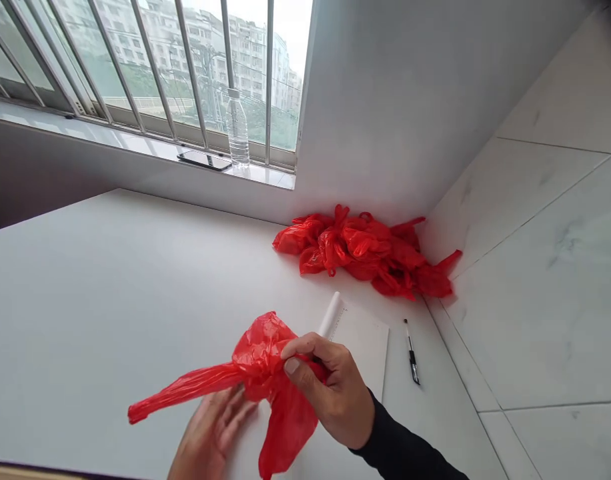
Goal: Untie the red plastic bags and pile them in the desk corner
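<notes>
A red plastic bag (258,353), gathered as if knotted in the middle, is held above the white table. Its long twisted end sticks out to the left, and a loose flap hangs down. My right hand (338,393), in a black sleeve, pinches the gathered part between thumb and fingers. Just below the twisted end is my left hand (208,430), fingers apart and partly hidden behind the bag. I cannot tell whether it touches the plastic. Beneath my right hand lies a spiral-bound notebook (368,340) with its pages rolled back.
A heap of red plastic bags (360,250) lies at the back corner against the wall. A black pen (411,353) rests right of the notebook. On the windowsill are a phone (204,160) and a clear bottle (238,130). Tiled wall (545,300) bounds the white table (110,293) at right.
</notes>
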`<act>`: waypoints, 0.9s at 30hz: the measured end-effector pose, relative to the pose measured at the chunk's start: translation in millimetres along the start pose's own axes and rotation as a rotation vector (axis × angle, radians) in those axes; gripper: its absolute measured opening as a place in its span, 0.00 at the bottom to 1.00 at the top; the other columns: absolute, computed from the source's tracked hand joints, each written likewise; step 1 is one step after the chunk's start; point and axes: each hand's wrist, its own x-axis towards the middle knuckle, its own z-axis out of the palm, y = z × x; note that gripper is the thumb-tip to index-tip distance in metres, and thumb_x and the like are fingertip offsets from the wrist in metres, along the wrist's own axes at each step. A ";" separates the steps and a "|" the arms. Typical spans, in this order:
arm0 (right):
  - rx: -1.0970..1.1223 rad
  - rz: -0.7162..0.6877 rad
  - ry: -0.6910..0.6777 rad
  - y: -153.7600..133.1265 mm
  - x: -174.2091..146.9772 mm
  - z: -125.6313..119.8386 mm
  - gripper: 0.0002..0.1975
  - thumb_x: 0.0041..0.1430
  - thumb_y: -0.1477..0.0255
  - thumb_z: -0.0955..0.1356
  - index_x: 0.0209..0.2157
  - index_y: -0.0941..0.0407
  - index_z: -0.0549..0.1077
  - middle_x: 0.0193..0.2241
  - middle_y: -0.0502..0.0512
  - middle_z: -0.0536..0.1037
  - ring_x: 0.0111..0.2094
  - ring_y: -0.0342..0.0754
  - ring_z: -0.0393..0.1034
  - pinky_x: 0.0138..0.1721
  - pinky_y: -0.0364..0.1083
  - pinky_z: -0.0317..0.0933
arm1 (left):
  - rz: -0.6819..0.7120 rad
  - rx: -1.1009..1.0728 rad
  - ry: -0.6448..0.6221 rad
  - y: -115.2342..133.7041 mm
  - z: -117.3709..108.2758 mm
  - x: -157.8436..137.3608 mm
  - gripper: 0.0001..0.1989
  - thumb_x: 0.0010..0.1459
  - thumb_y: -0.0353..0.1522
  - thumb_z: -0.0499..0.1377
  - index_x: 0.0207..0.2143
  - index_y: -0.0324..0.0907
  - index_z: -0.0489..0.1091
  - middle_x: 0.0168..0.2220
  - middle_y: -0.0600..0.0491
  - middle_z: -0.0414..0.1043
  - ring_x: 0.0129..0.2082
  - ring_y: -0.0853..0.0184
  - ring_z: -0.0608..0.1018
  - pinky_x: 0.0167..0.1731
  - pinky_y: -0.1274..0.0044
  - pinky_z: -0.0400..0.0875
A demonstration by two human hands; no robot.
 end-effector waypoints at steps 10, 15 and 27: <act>0.078 0.286 0.070 40.9 -1.7 -28.7 0.21 0.67 0.52 0.60 0.48 0.51 0.72 0.38 0.54 0.73 0.40 0.48 0.70 0.44 0.47 0.67 | -0.043 -0.244 -0.294 -3.4 28.4 0.3 0.23 0.50 0.31 0.70 0.49 0.45 0.73 0.39 0.49 0.80 0.40 0.55 0.82 0.39 0.69 0.77; 0.231 0.363 -0.221 55.1 7.5 -19.4 0.20 0.61 0.55 0.68 0.48 0.54 0.72 0.38 0.55 0.76 0.39 0.50 0.72 0.41 0.48 0.68 | 0.070 -0.017 -0.331 0.4 18.4 -2.1 0.26 0.47 0.30 0.72 0.49 0.46 0.73 0.46 0.48 0.78 0.40 0.57 0.81 0.39 0.73 0.76; 0.361 0.364 -0.144 67.4 10.3 -6.8 0.16 0.60 0.56 0.70 0.38 0.55 0.74 0.32 0.52 0.78 0.32 0.46 0.71 0.37 0.45 0.67 | -0.018 -0.010 -0.379 -3.0 19.9 -1.6 0.19 0.52 0.34 0.69 0.47 0.41 0.75 0.42 0.46 0.80 0.39 0.56 0.81 0.43 0.68 0.75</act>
